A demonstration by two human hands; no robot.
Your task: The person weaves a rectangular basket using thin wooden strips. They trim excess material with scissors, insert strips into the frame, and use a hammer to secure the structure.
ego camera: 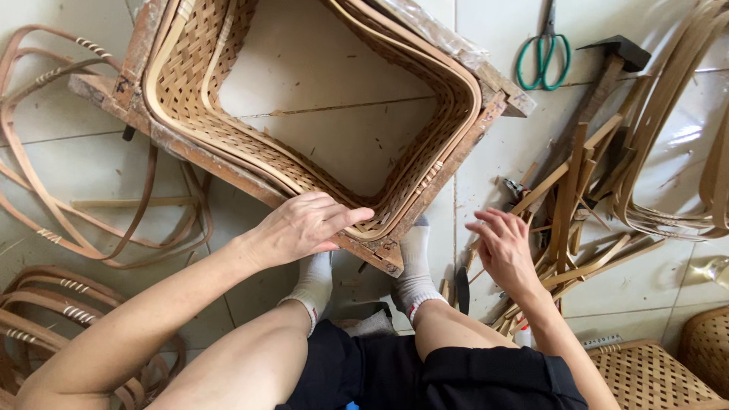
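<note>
Left hand (304, 226) palm down, fingers together, pressing woven basket frame (425, 163) rim at near corner. Right hand (503, 247) hovers over bamboo strips (573, 220), fingers loosely spread, holding nothing.

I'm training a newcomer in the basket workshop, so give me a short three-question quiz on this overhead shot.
1. True or false: the left hand rests on the rim of the woven basket frame.
2. Which tool lies on the tiles at the top right, beside the hammer? A) green-handled scissors B) a saw C) a paintbrush
3. What are the fingers of the right hand spread over?

Key:
1. True; it lies on the near corner of the frame.
2. A, the green-handled scissors.
3. The pile of loose bamboo strips on the floor; whether they grip a strip cannot be told.
</note>
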